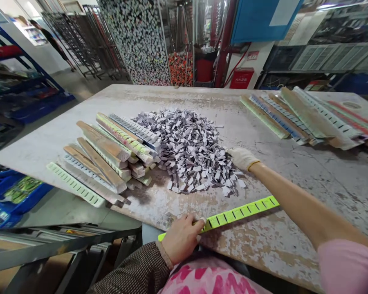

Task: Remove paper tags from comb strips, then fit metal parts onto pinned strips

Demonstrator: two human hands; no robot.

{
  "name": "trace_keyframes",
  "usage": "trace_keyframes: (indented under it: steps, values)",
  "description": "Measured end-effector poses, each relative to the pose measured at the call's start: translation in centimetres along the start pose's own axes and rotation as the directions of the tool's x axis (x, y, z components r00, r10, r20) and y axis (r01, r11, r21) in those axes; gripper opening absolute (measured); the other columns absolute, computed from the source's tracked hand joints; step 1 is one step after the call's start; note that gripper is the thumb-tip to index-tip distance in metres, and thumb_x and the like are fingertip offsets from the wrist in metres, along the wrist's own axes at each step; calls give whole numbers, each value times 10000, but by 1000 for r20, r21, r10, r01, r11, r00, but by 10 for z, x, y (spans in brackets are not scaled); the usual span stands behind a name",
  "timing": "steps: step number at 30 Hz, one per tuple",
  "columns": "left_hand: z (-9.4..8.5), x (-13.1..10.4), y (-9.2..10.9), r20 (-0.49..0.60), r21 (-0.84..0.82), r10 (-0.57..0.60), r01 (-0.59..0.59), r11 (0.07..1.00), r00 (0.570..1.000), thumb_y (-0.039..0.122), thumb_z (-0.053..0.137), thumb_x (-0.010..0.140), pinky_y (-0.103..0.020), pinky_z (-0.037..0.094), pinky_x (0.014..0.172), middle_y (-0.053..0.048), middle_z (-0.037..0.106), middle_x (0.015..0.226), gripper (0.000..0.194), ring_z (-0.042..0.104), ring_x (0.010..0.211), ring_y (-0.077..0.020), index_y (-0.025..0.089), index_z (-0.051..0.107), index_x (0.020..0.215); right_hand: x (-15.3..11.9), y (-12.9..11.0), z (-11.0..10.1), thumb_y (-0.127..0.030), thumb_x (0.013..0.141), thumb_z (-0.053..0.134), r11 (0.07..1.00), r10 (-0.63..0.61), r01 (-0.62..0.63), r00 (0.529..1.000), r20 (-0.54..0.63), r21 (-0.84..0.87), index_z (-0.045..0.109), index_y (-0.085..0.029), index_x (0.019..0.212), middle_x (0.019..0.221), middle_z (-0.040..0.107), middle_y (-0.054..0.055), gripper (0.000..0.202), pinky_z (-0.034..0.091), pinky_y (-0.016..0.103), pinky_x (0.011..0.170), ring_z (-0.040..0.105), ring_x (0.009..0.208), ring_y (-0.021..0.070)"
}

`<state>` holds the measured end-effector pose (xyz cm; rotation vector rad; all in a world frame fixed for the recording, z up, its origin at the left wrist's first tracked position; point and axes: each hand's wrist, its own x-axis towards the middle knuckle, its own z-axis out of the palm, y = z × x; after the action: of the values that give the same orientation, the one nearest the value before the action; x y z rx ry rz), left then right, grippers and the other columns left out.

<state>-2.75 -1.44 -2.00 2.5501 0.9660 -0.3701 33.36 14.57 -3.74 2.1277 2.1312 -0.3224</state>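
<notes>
My left hand (183, 237), bare, is closed on a bright yellow-green slotted strip (242, 212) along the near table edge, its thumb pressed on the top. Dark slots run in a row along this strip, which slants away to the right. My right hand (242, 158), in a white glove with a yellow cuff, touches the right side of a heap of small grey-white flat pieces (190, 147). Its fingers look drawn together at the heap; whether a piece is between them is hidden. No piece shows clearly in the strip's visible slots.
Slotted strips and wooden bars lie stacked (110, 155) left of the heap. More strips (309, 118) lie at the table's far right. Blue bins (24, 200) and a metal rack (64, 249) stand at the left. A person (50, 41) is in the far left background.
</notes>
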Motion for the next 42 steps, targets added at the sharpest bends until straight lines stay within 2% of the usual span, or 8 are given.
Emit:
trace_keyframes:
  steps: [10, 13, 17, 22, 25, 32, 39, 42]
  values:
    - [0, -20, -10, 108, -253, 27, 1, 967, 994, 453, 660, 910, -353, 529, 830, -72, 694, 1047, 353, 668, 971, -264, 210, 592, 1157, -63, 12, -2, -362, 880, 521, 873, 265, -188, 958, -113, 450, 661, -138, 1080, 926, 722, 132, 331, 523, 345, 723, 677, 803, 245]
    - [-19, 3, -13, -59, -437, 4, -30, 899, 998, 450, 631, 919, -306, 495, 761, -58, 703, 977, 330, 658, 865, -216, 197, 608, 1129, -100, -9, -5, -484, 892, 525, 578, 371, -99, 916, -153, 810, 576, -192, 1058, 745, 640, 34, 340, 506, 303, 556, 609, 604, 183]
    - [-47, 55, 4, -268, -719, -26, -182, 670, 963, 427, 636, 917, -267, 451, 689, -22, 696, 923, 429, 602, 747, -151, 193, 574, 1272, -150, -59, -3, -430, 668, 857, -113, 424, 81, 905, -25, 990, 580, -239, 895, 661, 564, -46, 407, 440, 255, 488, 527, 513, 124]
    - [-49, 92, 34, -261, -900, 53, -262, 348, 964, 529, 682, 876, -232, 363, 591, 25, 567, 706, 389, 471, 627, -104, 145, 622, 891, -189, -98, 12, -365, 652, 900, -295, 467, 144, 884, 11, 944, 642, -235, 853, 771, 634, -33, 352, 478, 228, 548, 552, 590, 101]
    - [-38, 87, 41, -219, -934, 56, -226, 277, 974, 605, 666, 863, -227, 314, 560, 36, 498, 633, 488, 424, 600, -97, 166, 523, 705, -205, -102, 24, -424, 670, 897, -309, 446, 88, 893, 62, 947, 670, -240, 903, 824, 672, -13, 373, 519, 246, 598, 590, 641, 122]
    - [-32, 69, 45, -164, -910, 74, -180, 374, 984, 650, 617, 879, -230, 277, 551, 48, 452, 607, 528, 377, 590, -97, 175, 505, 678, -236, -107, 31, -553, 795, 782, 23, 477, 19, 879, -28, 1000, 668, -230, 893, 788, 659, 10, 356, 517, 274, 615, 595, 692, 170]
    - [-46, 57, 60, -349, -789, 355, -476, 388, 867, 572, 580, 940, -263, 279, 597, 45, 367, 619, 534, 343, 610, -103, 186, 398, 619, -238, -119, 46, -668, 857, 559, -120, 258, -63, 962, 92, 991, 544, -271, 663, 621, 555, 17, 442, 514, 349, 532, 514, 557, 198]
    - [-39, 70, 59, -264, -863, 214, -329, 384, 940, 609, 595, 911, -252, 292, 583, 46, 377, 618, 523, 355, 607, -107, 188, 445, 641, -243, -116, 47, -666, 874, 558, -14, 453, -61, 889, 61, 998, 587, -289, 756, 634, 570, 11, 397, 490, 343, 505, 512, 537, 197]
